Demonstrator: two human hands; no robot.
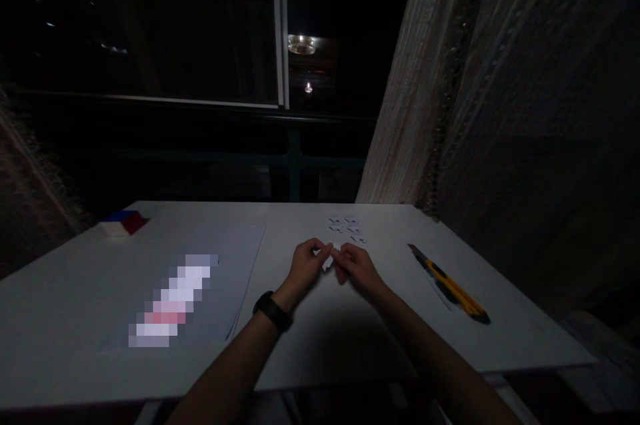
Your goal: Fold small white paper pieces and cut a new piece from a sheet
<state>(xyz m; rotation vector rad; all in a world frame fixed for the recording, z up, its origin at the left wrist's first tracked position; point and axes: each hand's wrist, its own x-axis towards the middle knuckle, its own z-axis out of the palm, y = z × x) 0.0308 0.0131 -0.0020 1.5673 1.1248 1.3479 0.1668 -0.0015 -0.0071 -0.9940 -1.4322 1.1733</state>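
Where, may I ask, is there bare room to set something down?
The table is bare between the paper sheet and left hand, and between right hand and yellow knife. Small white pieces crowd the area beyond the hands.

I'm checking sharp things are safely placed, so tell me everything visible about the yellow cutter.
The cutter has a yellow, plastic-looking body with black parts and what looks like a dark metal blade at its far end. It lies slantwise on the white table, blade pointing away and leftward, right of the right hand. No hand touches it.
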